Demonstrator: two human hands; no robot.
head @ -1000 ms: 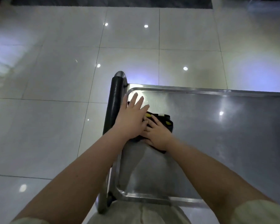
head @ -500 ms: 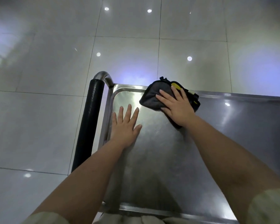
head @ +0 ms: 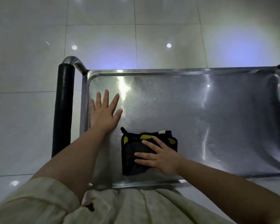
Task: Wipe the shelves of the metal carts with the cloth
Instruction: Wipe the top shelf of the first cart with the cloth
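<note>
Cloth (head: 131, 160) is down flat on the shelf (head: 200, 120), folded into a dark square with yellow patches, close to the front rim (head: 144, 184) and over toward the left side. On top of it sits the right hand (head: 160, 156), fingers straight and fanned out, palm pressing the cloth onto the metal and covering its right half. Further back the left hand (head: 104, 113) lies bare on the steel, fingers spread wide, flat just inside the left edge and apart from the cloth. Streaks and glare run across the shelf surface. Beyond that left edge stands the handle (head: 63, 110), a black grip on a bent metal tube. Glossy pale floor (head: 31, 46) all around, dotted with light reflections. A cream sleeve (head: 39, 199) shows at the bottom, both forearms bare and reaching in over the front rim.
</note>
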